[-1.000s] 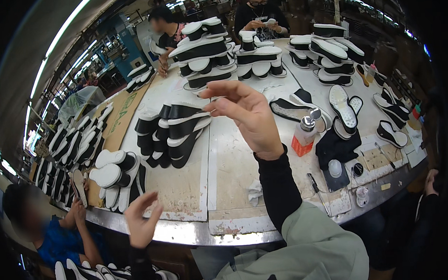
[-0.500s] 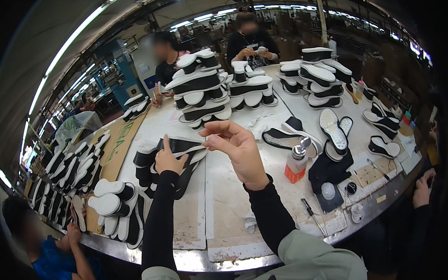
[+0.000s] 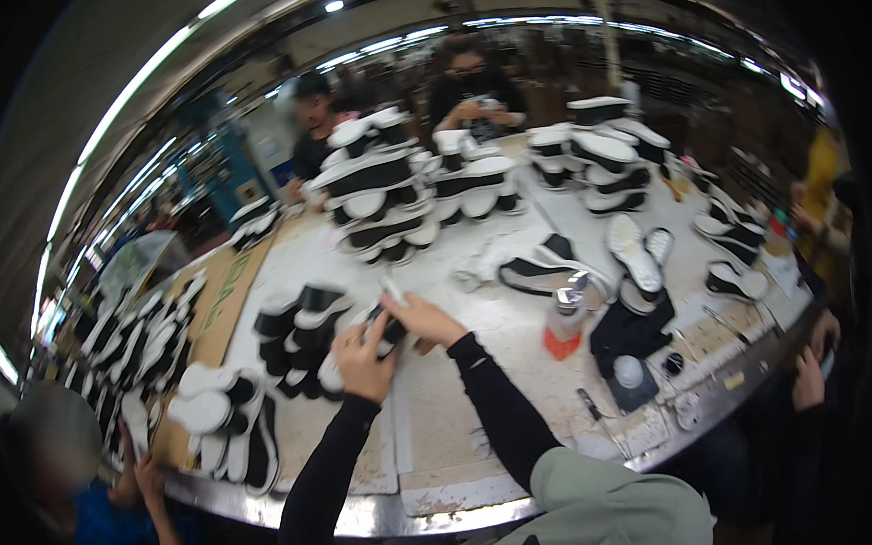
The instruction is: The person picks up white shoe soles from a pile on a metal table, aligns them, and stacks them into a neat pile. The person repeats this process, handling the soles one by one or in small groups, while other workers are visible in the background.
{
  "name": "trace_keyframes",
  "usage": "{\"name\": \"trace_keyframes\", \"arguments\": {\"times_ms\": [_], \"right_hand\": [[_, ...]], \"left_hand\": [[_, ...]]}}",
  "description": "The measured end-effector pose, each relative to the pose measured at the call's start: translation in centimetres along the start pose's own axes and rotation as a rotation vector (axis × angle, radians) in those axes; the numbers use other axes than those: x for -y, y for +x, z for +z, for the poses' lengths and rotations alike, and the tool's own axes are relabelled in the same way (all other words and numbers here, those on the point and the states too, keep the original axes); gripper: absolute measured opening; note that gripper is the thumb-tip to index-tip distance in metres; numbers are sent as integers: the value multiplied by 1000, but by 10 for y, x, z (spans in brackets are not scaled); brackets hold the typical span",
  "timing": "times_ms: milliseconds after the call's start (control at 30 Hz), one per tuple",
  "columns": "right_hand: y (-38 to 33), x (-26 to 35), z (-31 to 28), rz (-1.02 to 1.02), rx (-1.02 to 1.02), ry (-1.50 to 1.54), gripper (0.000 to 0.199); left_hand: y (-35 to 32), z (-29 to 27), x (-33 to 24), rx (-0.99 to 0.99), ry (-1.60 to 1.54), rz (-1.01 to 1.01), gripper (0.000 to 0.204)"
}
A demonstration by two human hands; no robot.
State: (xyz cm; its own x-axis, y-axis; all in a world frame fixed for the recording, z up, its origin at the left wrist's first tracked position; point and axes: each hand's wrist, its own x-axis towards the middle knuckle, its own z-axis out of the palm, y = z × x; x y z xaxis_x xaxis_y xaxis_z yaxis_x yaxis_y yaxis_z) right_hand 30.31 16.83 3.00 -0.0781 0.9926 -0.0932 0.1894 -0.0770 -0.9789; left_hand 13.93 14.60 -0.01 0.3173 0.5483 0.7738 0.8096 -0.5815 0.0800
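Both my hands meet over the middle of the table around a black-and-white shoe sole [image 3: 393,338], partly hidden by my fingers and blurred. My left hand [image 3: 365,363] grips its near side, with the fingers pointing up along it. From the right, my right hand [image 3: 426,319] is closed on its far part. Just left of my hands lies a group of black soles with white tops [image 3: 308,325]. Farther left, near the table's front edge, is another small pile of white-topped soles [image 3: 210,400].
Tall stacks of soles [image 3: 370,183] rise at the back, before two people. To the right stand a red-and-clear pump bottle [image 3: 563,321], a black cloth [image 3: 635,333] and a pen-like tool [image 3: 594,411]. Someone in blue sits at left; another person's hands [image 3: 809,375] show at right.
My left hand has moved right and down from the black soles, and my right hand has come down and left. A sole is now between them. The view has shifted slightly and blurred.
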Motion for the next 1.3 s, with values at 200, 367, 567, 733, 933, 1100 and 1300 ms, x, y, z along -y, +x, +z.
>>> {"name": "trace_keyframes", "arguments": {"times_ms": [200, 367, 567, 733, 933, 1100, 1300], "right_hand": [[-4, 5, -16, -197, -120, 176, 42], [-38, 35, -46, -463, -50, 630, 37], [-51, 49, -28, -577, 85, 739, 46], [-60, 55, -14, -575, 210, 712, 44], [-84, 69, -2, -638, 339, 396, 62], [-80, 68, 12, -448, 502, 344, 50], [-8, 111, 115, -37, 688, 624, 32]], "left_hand": [[-15, -40, -37, -162, -222, -185, 55], [-47, -96, -46, -254, -941, -858, 38], [-145, -137, 4, 196, -1652, -1478, 41], [-170, -141, -10, 158, -1407, -1239, 53], [-177, -144, -31, 203, -945, -1070, 46], [-181, -183, -20, 272, -1408, -1566, 53], [-202, -181, -18, 210, -1279, -1520, 46]]}}
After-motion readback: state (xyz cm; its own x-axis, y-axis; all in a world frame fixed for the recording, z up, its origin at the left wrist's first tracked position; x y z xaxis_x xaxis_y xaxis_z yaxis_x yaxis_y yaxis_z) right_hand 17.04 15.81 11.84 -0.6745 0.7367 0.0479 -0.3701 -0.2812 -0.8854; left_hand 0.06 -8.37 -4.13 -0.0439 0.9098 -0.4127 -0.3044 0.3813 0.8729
